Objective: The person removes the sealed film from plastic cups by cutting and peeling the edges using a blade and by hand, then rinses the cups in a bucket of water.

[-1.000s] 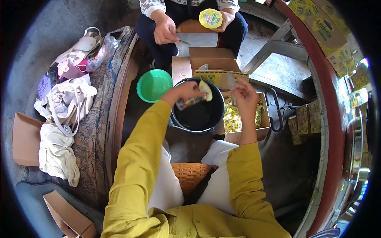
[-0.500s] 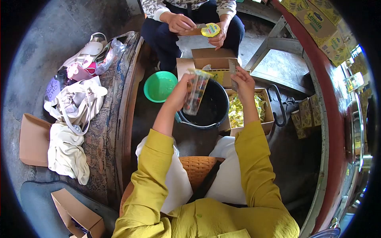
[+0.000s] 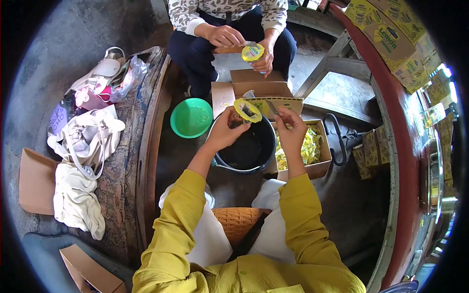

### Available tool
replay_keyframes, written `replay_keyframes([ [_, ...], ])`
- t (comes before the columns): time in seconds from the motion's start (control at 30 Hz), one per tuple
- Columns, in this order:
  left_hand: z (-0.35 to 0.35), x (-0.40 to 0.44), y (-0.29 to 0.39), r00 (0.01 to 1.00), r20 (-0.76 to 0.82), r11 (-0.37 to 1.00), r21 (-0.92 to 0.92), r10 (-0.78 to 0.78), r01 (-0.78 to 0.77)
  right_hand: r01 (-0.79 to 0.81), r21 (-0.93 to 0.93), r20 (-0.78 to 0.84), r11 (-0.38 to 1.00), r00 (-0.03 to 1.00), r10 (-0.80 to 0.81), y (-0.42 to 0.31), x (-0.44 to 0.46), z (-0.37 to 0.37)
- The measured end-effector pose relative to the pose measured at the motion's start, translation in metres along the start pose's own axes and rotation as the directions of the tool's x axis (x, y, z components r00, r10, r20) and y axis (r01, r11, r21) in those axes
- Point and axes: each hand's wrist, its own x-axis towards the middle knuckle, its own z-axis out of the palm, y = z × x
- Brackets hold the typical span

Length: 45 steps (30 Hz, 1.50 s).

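My left hand [image 3: 225,132] is closed around a plastic cup [image 3: 248,111]. The cup's yellow lid film faces up and has a dark opening in its middle. In my right hand [image 3: 292,129] a small knife [image 3: 271,107] is gripped, its blade pointing up and left, a short way from the cup. Both hands are above a black bucket [image 3: 246,170] with dark content that I cannot make out. Just right of the bucket, a cardboard box [image 3: 320,169] holds yellow film scraps [image 3: 309,146], partly hidden by my right wrist.
Opposite sits a person whose hands [image 3: 264,61] hold another yellow-lidded cup [image 3: 252,52]. A green basin [image 3: 191,118] stands left of the bucket, an open carton [image 3: 259,88] behind it. Bags [image 3: 90,134] lie on a bench at left; lemon cartons [image 3: 391,41] are stacked at right.
The cup has turned from showing its clear side to showing its lid. My right hand with the knife has come lower and closer to it. The view has shifted slightly.
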Motion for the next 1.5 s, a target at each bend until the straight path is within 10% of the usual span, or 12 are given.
replay_keyframes([
  [0.1,0.002,-0.003,0.006,0.999,0.001,0.999,0.016,0.041,-0.041,0.341,-0.216,0.075,0.915,0.94,-0.332,-0.017,0.006,-0.001],
  [0.4,-0.005,-0.013,0.018,0.98,0.011,0.971,0.136,0.198,-0.197,0.553,-0.302,0.199,0.776,0.833,-0.516,-0.028,0.005,0.005],
  [0.77,-0.004,-0.014,0.021,0.963,0.04,0.856,0.448,0.268,-0.257,0.6,-0.325,0.252,0.731,0.8,-0.544,-0.029,0.003,0.003],
  [1.5,-0.009,-0.019,0.024,0.974,0.016,0.841,0.502,0.226,-0.203,0.58,-0.277,0.307,0.766,0.809,-0.501,-0.023,-0.009,0.01],
])
